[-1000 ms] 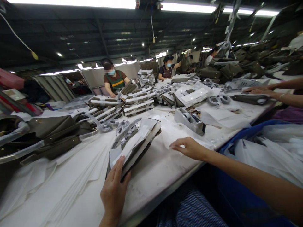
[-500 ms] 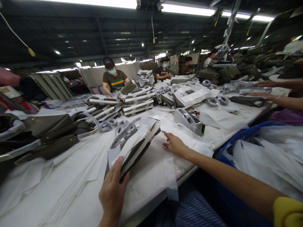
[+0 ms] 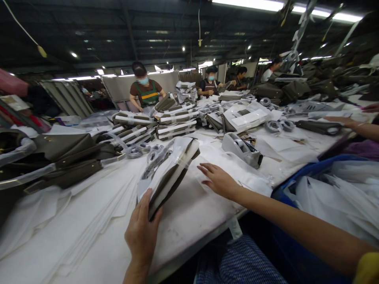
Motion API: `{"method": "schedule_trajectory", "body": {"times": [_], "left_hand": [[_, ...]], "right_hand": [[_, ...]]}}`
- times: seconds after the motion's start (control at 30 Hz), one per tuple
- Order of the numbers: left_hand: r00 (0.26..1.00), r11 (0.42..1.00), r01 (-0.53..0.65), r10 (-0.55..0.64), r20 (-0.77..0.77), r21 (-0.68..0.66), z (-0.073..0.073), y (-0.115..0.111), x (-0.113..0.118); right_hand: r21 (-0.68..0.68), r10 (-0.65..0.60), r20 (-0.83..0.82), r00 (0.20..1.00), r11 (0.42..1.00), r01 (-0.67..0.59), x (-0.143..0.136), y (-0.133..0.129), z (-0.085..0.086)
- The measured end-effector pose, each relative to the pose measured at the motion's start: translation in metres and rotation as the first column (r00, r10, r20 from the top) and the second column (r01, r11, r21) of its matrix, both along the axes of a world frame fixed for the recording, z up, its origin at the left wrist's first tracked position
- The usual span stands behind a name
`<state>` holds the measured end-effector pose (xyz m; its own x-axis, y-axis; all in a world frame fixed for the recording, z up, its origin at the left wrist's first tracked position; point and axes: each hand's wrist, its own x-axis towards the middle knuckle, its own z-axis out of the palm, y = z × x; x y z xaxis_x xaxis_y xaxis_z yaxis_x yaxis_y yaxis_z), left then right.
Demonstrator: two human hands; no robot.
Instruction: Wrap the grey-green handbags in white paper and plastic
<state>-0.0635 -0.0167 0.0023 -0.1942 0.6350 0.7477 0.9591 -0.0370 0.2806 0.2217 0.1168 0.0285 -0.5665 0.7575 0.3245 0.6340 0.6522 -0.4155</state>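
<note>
One wrapped bundle (image 3: 177,165) is held near the front edge of the table (image 3: 183,228), its near end clamped in the left hand (image 3: 142,228). The right hand (image 3: 217,181), its fingers apart, is held just beside the far end. Past it, a gray tape holder (image 3: 240,150) is set down.

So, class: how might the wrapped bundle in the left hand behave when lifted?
The wrapped bundle probably moves as one piece, since tape crosses it near the far end. Its white paper looks thin, so may crease.
</note>
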Motion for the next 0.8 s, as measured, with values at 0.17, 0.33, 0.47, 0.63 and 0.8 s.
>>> {"method": "schedule_trajectory", "body": {"times": [0.17,0.33,0.47,0.63,0.8], "left_hand": [[0.999,1.000,-0.017,0.016,0.046,0.006,0.007,0.004,0.001],[0.996,1.000,-0.021,0.021,0.081,-0.004,0.018,0.013,0.001],[0.992,0.999,-0.031,0.035,0.121,-0.028,0.025,0.013,-0.010],[0.981,0.999,-0.023,0.028,0.189,-0.026,0.029,0.009,-0.020],[0.983,0.999,-0.020,0.026,0.181,-0.034,0.029,0.012,-0.018]], "right_hand": [[-0.058,0.219,0.278,0.935,0.976,-0.211,-0.018,-0.010,-0.021],[-0.091,0.170,0.205,0.964,0.984,-0.154,-0.093,-0.001,-0.024],[-0.046,0.179,0.140,0.974,0.984,-0.174,-0.106,-0.010,-0.017],[-0.020,0.113,0.231,0.966,0.994,-0.111,-0.030,-0.009,-0.031],[0.111,-0.082,0.282,0.956,0.992,0.053,0.047,0.016,-0.020]]}}
